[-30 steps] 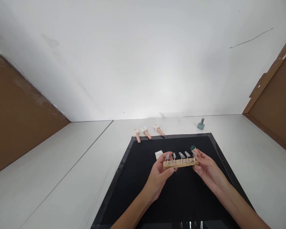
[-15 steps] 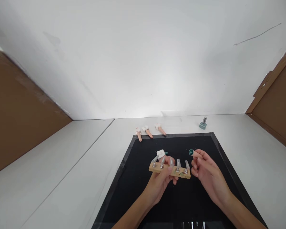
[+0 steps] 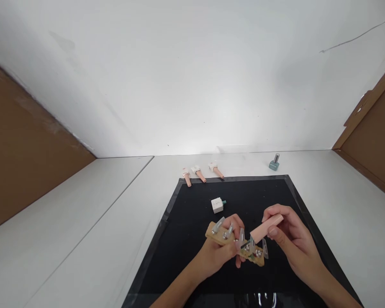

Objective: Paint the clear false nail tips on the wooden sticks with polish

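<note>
My left hand (image 3: pixel 218 254) grips a light wooden nail-tip stand (image 3: pixel 223 240), which slants down to the right. Several clear nail tips (image 3: pixel 218 225) stand up from metal mounts along it. A nail polish brush (image 3: pixel 267 228) with a pink cap handle is pinched in my right hand (image 3: pixel 291 239). Its dark bristle end points down-left among the tips on the stand's right half; whether it touches one I cannot tell. Beyond my left hand, a white nail polish bottle (image 3: pixel 217 205) lies uncapped on its side, its green neck facing right.
Several pink-capped polish bottles (image 3: pixel 199 173) lie along the far edge of the black mat (image 3: pixel 192 214). A grey-green polish bottle (image 3: pixel 273 164) sits at the back right of the white table (image 3: pixel 115 205). Brown cardboard panels (image 3: pixel 372 145) flank both sides, with a white wall behind.
My right hand has turned the brush from a raised pose to pointing down at the nail tips. The stand has shifted right and nearer and tilts more, uncovering the white bottle.
</note>
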`<state>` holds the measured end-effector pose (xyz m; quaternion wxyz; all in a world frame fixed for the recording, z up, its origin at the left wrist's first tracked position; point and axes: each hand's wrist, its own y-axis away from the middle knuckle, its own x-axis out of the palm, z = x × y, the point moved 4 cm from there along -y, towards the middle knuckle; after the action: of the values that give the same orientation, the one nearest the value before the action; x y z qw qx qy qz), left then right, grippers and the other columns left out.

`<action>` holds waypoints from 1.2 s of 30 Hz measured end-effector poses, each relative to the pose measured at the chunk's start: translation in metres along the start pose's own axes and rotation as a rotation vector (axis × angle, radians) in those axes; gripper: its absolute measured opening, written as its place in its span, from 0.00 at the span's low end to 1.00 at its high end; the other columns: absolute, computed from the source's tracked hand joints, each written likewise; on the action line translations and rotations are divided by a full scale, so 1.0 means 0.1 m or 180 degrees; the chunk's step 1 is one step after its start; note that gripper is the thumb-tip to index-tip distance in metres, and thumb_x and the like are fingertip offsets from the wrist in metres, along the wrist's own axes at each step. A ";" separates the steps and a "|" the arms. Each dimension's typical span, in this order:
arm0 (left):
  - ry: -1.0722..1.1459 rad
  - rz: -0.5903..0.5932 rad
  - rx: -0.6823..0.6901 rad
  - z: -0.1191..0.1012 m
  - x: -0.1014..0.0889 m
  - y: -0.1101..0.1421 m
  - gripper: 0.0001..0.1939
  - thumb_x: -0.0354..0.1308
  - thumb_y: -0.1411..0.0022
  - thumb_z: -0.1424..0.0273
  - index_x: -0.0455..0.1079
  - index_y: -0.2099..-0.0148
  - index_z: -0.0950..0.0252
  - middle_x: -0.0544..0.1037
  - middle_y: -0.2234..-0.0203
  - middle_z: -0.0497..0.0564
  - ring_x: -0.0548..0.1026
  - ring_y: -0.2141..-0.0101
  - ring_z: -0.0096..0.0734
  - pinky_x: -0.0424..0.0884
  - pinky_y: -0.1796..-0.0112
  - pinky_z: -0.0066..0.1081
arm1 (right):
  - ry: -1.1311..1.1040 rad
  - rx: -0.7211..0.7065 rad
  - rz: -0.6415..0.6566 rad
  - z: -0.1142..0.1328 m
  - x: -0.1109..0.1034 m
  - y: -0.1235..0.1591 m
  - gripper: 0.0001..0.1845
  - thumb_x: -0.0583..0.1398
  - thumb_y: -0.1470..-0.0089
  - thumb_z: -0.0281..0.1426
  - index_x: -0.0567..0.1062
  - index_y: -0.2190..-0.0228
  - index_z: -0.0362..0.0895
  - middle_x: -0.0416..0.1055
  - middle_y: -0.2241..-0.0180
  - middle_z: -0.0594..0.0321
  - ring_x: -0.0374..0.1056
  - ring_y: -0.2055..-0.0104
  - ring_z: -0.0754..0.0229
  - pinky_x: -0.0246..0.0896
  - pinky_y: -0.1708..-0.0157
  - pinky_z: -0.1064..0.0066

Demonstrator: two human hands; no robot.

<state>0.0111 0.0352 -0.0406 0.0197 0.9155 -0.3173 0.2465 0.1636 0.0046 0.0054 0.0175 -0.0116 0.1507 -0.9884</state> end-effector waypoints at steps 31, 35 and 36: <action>-0.0570 0.0138 -0.0123 -0.05 0.03 0.04 0.14 0.63 0.45 0.65 0.62 0.72 0.66 0.62 0.71 0.45 0.70 0.78 0.18 0.70 0.79 0.20 | 0.1086 -0.0932 0.0367 0.08 -0.04 -0.02 0.08 0.51 0.37 0.28 0.63 0.69 0.49 0.60 0.74 0.66 0.58 0.73 0.60 0.55 0.77 0.72; -0.1086 0.0085 -0.0021 -0.09 0.05 0.02 0.11 0.61 0.45 0.70 0.61 0.72 0.65 0.63 0.71 0.46 0.68 0.79 0.19 0.68 0.80 0.22 | 0.1468 -0.1152 0.0509 0.14 -0.01 -0.03 0.09 0.52 0.40 0.24 0.62 0.71 0.48 0.61 0.76 0.66 0.58 0.75 0.61 0.54 0.79 0.72; -0.1267 0.0074 0.0065 -0.10 0.05 0.02 0.10 0.61 0.46 0.72 0.61 0.73 0.65 0.63 0.71 0.46 0.67 0.79 0.19 0.67 0.80 0.22 | 0.1570 -0.1234 0.0474 0.15 -0.01 -0.03 0.09 0.52 0.41 0.23 0.62 0.71 0.48 0.61 0.76 0.66 0.58 0.75 0.61 0.55 0.79 0.72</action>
<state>0.0094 0.0326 -0.0294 -0.0556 0.9426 -0.3230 0.0641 0.1647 0.0034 0.0207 0.0501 0.2363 0.3363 -0.9103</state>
